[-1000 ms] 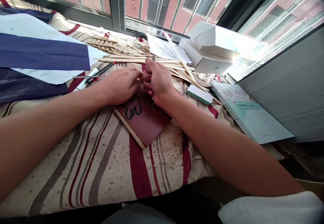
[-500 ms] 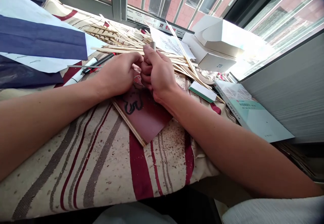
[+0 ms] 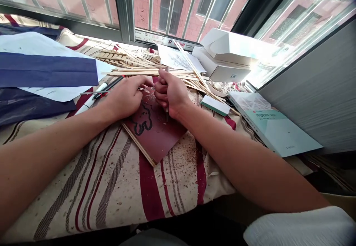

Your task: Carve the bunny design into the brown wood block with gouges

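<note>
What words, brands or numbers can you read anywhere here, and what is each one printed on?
"ZTE": on the white box.
The pale teal book: printed lines, too small to read.
The printed strip along the window frame: too blurred to read.
</note>
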`<state>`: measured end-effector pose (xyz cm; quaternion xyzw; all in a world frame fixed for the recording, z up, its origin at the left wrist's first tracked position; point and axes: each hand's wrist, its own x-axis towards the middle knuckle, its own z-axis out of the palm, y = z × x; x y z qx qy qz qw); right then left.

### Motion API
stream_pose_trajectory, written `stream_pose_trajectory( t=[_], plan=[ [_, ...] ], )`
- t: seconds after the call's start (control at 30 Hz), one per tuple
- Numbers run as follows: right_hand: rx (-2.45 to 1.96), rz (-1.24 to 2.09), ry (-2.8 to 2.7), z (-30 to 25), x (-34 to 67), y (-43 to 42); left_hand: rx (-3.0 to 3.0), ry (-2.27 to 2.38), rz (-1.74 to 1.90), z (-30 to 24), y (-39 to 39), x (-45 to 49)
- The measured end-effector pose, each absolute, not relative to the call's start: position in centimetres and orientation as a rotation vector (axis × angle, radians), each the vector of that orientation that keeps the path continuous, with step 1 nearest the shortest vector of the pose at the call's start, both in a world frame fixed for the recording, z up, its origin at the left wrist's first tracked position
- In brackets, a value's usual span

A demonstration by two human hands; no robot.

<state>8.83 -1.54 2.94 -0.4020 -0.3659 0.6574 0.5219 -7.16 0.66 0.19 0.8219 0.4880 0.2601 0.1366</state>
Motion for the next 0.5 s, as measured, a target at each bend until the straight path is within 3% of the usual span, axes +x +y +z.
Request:
stream_pose_trajectory(
  t=[0.5],
  plan=[
    [-1.123, 1.356, -1.077, 3.1, 6.5, -2.4, 2.447, 1.536, 0.577, 1.4, -0.4, -6.3]
  ],
)
